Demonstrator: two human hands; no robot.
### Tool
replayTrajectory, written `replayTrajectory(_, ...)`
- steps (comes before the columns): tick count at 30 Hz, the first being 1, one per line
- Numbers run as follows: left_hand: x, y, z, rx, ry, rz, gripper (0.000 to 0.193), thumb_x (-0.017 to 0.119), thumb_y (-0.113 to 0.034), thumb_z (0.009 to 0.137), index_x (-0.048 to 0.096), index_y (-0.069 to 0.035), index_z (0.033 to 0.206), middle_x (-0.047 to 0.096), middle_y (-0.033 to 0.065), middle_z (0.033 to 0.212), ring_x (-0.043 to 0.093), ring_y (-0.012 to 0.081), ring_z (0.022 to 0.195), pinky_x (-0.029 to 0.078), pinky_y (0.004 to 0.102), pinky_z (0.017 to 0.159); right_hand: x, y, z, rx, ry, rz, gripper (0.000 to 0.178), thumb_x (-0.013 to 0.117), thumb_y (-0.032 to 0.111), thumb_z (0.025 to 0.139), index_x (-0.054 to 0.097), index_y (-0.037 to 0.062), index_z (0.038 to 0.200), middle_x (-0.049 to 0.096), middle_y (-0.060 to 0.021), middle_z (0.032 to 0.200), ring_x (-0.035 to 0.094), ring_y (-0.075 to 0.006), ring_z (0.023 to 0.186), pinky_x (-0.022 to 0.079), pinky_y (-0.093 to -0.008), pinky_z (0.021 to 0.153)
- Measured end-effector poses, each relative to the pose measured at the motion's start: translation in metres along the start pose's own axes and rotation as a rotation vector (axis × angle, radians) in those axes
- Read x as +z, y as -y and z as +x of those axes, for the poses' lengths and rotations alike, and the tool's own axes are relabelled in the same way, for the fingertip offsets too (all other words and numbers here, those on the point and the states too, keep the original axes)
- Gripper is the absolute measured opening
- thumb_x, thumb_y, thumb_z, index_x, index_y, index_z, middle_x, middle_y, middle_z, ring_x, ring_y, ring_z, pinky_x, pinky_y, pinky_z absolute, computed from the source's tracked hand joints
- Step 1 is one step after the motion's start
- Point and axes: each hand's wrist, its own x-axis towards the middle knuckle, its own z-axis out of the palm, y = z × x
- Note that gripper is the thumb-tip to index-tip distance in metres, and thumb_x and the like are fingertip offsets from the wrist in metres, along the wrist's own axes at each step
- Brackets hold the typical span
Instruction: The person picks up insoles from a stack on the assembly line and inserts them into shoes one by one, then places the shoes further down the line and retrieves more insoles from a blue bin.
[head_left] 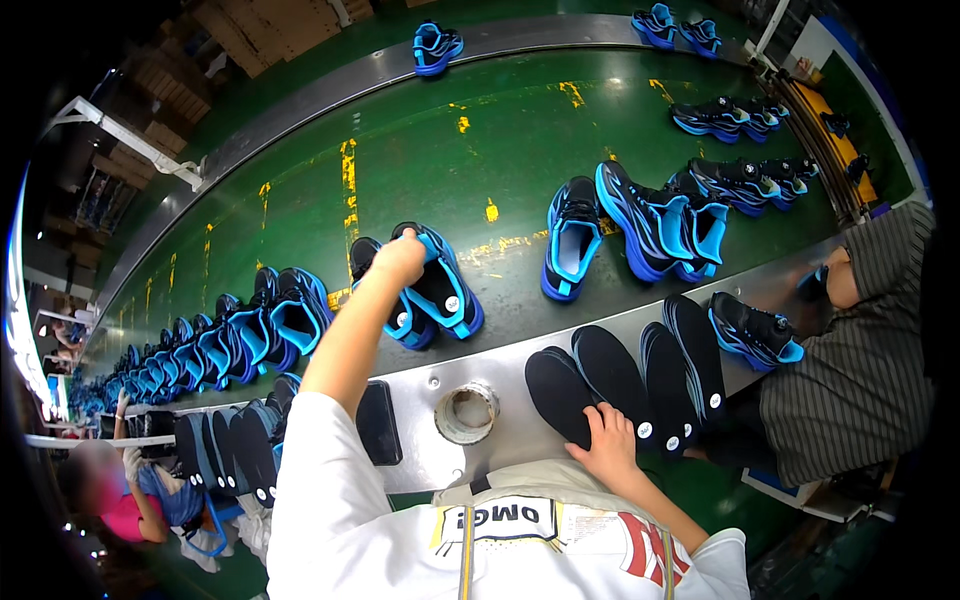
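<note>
My left hand (402,258) is closed on the collar of a black and blue sneaker (462,312), its fingers at the tongue. A round white label shows inside the shoe. Against it on the left stands a matching sneaker (408,330), partly hidden by my forearm. My right hand (608,450) is at the heel end of a black insole (553,385) on the metal ledge, thumb at its edge and fingers curled over it. Right beside it lies a second black insole (605,365) with a white dot at its heel.
More insoles (690,340) lie to the right. Sneakers line the green conveyor belt (400,150), with a long row (210,345) at left. A phone (379,425) and a round container (466,412) sit on the ledge. A co-worker in a striped top (850,370) is at right, another person at lower left.
</note>
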Motion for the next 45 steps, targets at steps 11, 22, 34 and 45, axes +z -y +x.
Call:
replayTrajectory(11, -0.077, -0.01, 0.001, 0.005, -0.422, -1.525, 0.011, 0.053, -0.013, 0.069, 0.048, -0.007, 0.062, 0.041, -0.0025, 0.054, 0.035, 0.0058, 0.048, 0.028, 0.0212, 0.043, -0.022, -0.01, -0.005, -0.033, 0.011, 0.204, 0.053, 0.053, 0.025, 0.077, 0.036, -0.0042, 0.118, 0.04, -0.0284, 0.115, 0.043, -0.039, 0.099, 0.035, -0.0412, 0.086)
replayTrajectory(22, -0.035, -0.173, 0.078, 0.42, -0.385, -0.511, 0.04, 0.047, -0.038, 0.082, 0.044, -0.015, 0.115, 0.056, 0.018, 0.089, 0.055, 0.0337, 0.08, 0.044, 0.0409, 0.066, -0.069, -0.019, 0.017, -0.124, -0.148, 0.415, 0.024, 0.06, 0.012, 0.072, 0.06, -0.003, 0.091, 0.053, -0.022, 0.102, 0.052, -0.0322, 0.078, 0.044, -0.0356, 0.071)
replayTrajectory(34, -0.018, -0.135, 0.047, 0.074, -0.468, -0.664, 0.039, 0.047, -0.041, 0.08, 0.057, -0.003, 0.078, 0.058, 0.0175, 0.065, 0.057, 0.0342, 0.061, 0.046, 0.0399, 0.056, -0.131, -0.026, 0.113, -0.255, -0.576, 0.302, 0.003, 0.062, 0.004, 0.065, 0.059, 0.0016, 0.065, 0.059, -0.0141, 0.094, 0.054, -0.024, 0.072, 0.044, -0.0313, 0.063)
replayTrajectory(45, -0.012, -0.135, 0.062, -0.045, -0.173, -1.195, 0.044, 0.051, -0.043, 0.077, 0.054, 0.0, 0.069, 0.054, 0.014, 0.06, 0.053, 0.0213, 0.057, 0.041, 0.0346, 0.054, -0.067, 0.008, 0.216, -0.335, -0.073, -0.344, 0.011, 0.052, 0.011, 0.068, 0.061, 0.0045, 0.07, 0.057, -0.0094, 0.082, 0.053, -0.0243, 0.082, 0.044, -0.034, 0.069)
